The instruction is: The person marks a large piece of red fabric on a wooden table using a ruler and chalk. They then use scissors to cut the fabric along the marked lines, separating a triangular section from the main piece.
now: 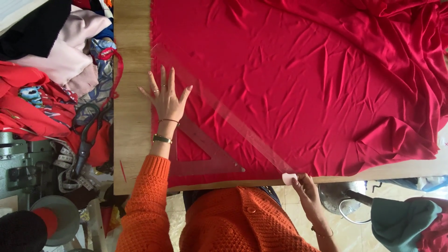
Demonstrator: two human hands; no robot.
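Observation:
A large red cloth (298, 79) lies spread and wrinkled over a wooden table (130, 56). On it rests a big clear plastic set square (210, 158), its long edge running diagonally to the near table edge. My left hand (165, 95) lies flat with fingers spread on the set square and the cloth's left edge. My right hand (305, 189) is at the near table edge, fingers pinching a small pale pink piece of chalk (288, 178) at the ruler's lower tip. Orange knit sleeves cover both arms.
Left of the table are heaped fabrics (51, 60) in pink, black, red and prints, with dark scissors (84, 140) and a measuring tape (65, 172) on them. A sewing machine part (18, 163) sits lower left. A metal stool (340, 196) and teal cloth (401, 224) are lower right.

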